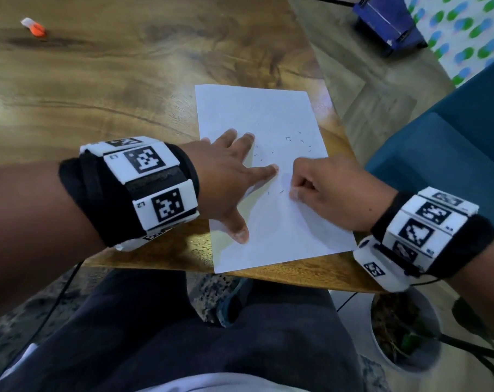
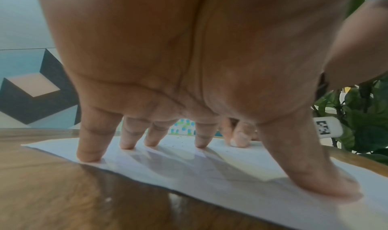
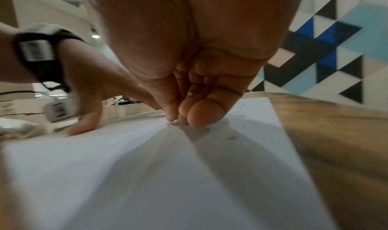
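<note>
A white sheet of paper point(image 1: 268, 114) lies on the wooden table point(image 1: 112, 94) near its front right corner. Several small dark specks point(image 1: 296, 140) are scattered over the sheet's middle. My left hand point(image 1: 234, 176) is spread flat, and its straight fingertips point(image 2: 90, 155) and thumb press the paper's left side. My right hand point(image 1: 319, 190) is curled, its thumb and fingertips point(image 3: 197, 115) bunched together with the tips touching the paper point(image 3: 168, 175) just right of the left index finger. Nothing shows between the bunched fingers.
A small orange and white object point(image 1: 33, 26) lies at the table's far left. The table edge runs close along the paper's right and front sides. A blue chair point(image 1: 452, 154) stands to the right, with a potted plant point(image 1: 404, 329) below it on the floor.
</note>
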Demonstrator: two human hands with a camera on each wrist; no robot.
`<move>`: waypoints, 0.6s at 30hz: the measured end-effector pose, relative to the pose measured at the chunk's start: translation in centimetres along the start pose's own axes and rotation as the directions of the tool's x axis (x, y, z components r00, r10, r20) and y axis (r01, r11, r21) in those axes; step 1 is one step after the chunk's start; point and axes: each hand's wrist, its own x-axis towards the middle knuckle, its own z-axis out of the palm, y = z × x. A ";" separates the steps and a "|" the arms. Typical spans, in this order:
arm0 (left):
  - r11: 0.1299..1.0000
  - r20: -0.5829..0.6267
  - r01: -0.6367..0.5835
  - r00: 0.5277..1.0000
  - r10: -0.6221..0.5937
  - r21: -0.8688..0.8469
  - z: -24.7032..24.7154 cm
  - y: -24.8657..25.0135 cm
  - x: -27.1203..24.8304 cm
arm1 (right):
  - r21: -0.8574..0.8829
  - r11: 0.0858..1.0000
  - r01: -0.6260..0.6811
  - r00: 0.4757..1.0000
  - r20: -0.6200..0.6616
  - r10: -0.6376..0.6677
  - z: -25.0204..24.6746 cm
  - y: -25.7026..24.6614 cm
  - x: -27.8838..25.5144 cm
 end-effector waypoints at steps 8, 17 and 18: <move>1.000 0.016 -0.003 1.000 0.003 -0.001 -0.2 0.2 -0.2 | -0.007 0.994 0.113 0.976 0.187 -0.110 0.6 -2.5 -2.2; 0.999 -0.018 -0.012 1.000 0.011 -0.053 0.6 -0.2 -0.6 | -0.078 0.992 0.098 0.994 0.062 -0.093 0.5 -4.5 0.5; 0.998 -0.027 -0.009 1.000 0.008 -0.056 0.7 -0.3 -0.7 | -0.059 0.987 0.152 0.985 0.089 -0.146 0.8 -5.5 0.1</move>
